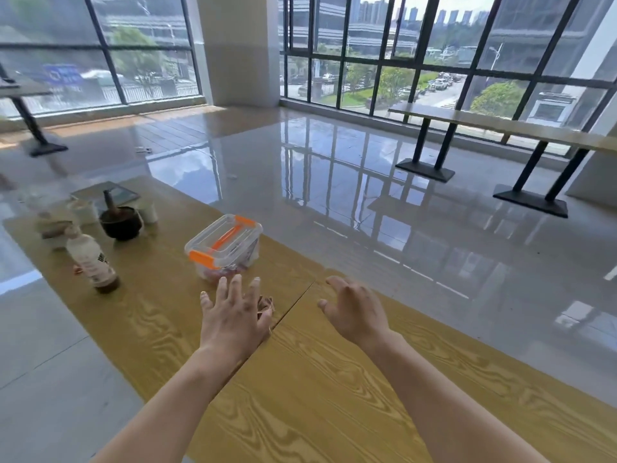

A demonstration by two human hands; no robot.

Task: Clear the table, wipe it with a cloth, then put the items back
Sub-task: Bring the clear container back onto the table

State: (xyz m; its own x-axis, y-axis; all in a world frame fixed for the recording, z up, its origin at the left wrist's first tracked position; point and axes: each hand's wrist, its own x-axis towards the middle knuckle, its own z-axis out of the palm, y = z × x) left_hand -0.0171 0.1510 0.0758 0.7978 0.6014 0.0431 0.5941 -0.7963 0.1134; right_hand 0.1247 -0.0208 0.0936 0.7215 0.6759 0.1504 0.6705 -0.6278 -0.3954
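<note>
While left hand and right hand hover spread, holding nothing, clear box just beyond them: probably light, rigid, slick; clasp opposite walls.

The bench carries one clear box with orange clasps, one bottle, one dark mortar, one pestle and two white cups.

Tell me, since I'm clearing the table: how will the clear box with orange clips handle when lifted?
The clear box looks like thin plastic, probably light yet stiff. Its orange clips seem latched, so the lid should hold. Its contents may slide if tilted.
</note>
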